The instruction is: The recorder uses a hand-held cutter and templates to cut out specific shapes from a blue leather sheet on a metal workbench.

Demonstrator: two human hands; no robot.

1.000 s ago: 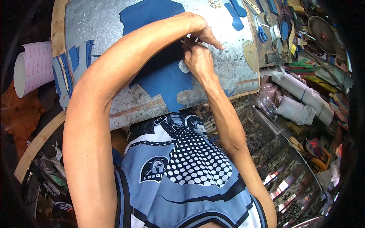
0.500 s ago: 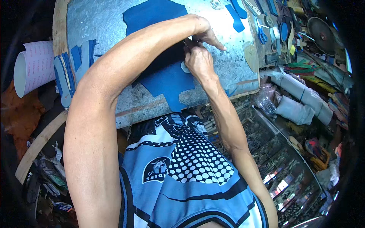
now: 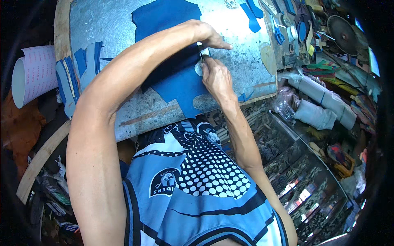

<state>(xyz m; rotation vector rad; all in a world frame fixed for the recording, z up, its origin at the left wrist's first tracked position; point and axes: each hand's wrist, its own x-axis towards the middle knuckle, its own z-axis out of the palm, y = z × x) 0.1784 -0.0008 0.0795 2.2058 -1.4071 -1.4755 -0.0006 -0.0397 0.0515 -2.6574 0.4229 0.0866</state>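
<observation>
A large piece of dark blue sheet material (image 3: 166, 18) lies on the metal-topped table, reaching to its near edge. Across its right side stretches my left arm; my left hand (image 3: 208, 36) is palm down there, one finger extended to the right and the others mostly hidden. Just nearer to me, my right hand (image 3: 218, 78) is closed around a thin, dark, pointed tool (image 3: 202, 52), whose kind I cannot make out. Beside its fingers, a pale rounded flat piece (image 3: 198, 68) rests on the blue sheet.
Blue offcuts (image 3: 88, 61) lie at the table's left, near a curled white printed sheet (image 3: 35, 76). Blue strips (image 3: 251, 18), blue-handled scissors (image 3: 278, 36) and a pale oval piece (image 3: 268, 57) are at the right. Plastic-wrapped rolls (image 3: 324, 100) sit beyond the table's right edge.
My right hand has drawn back slightly toward me, parting from my left hand. More of the pale rounded piece and the tool now shows. My left hand has shifted a little to the left and nearer.
</observation>
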